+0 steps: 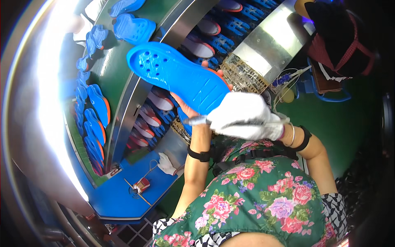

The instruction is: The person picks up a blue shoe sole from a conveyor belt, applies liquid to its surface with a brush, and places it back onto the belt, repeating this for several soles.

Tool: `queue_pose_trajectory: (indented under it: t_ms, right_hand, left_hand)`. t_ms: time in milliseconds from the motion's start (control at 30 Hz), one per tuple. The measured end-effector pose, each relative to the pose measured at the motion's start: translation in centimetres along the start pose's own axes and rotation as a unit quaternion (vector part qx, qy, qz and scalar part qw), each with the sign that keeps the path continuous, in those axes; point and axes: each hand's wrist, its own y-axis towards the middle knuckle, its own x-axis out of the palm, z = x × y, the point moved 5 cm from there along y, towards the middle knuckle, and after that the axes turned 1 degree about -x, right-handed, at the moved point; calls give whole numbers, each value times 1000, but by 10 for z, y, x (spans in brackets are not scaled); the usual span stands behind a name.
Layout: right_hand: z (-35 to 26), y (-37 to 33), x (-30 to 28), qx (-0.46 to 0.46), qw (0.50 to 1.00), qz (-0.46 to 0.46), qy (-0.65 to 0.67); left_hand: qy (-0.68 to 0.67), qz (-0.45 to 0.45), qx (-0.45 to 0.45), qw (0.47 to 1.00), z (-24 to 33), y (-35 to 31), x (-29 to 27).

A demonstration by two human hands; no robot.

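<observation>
A blue shoe sole (177, 74), glossy with a cluster of round holes at its far-left end, is in my bare left hand (187, 108). The fingers wrap under it, and their tips show past its far right edge beside an orange rim. Over the near end of the sole is my right hand (242, 113), in a white knit glove. It is closed on a slim grey tool (196, 120) whose tip points left, close to my left wrist. Glove and motion blur hide the tool's exact kind, and I cannot tell whether it touches the sole.
On the left, a green conveyor belt (123, 74) with a metal edge carries several blue soles (98, 105). Racks of white-and-orange soles (197, 46) stand beyond. A blue table (119, 197) holds a small red-and-white spool (142, 185) and white cloth (166, 164). Another person (337, 41) sits at the far right.
</observation>
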Motion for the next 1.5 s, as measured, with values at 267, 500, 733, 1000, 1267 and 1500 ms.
queue_pose_trajectory:
  t_ms: [267,500,733,1000,1267,1500]
  right_hand:
    - [1,-14,7,-14,999,-27,-29]
    - [6,-9,6,-17,998,-36,-47]
    - [30,-9,2,190,975,32,109]
    - [5,-14,15,88,984,-103,117]
    - [4,-18,17,-49,991,-125,-29]
    - [23,-8,11,139,985,-39,89]
  left_hand:
    - [-39,14,44,998,5,-1,19]
    - [11,38,28,999,22,-5,3]
    - [34,71,1,997,26,-8,8]
    - [39,97,-54,993,31,-14,-10]
    - [136,105,-107,979,37,-12,3]
    - [97,113,-88,985,41,-11,-3]
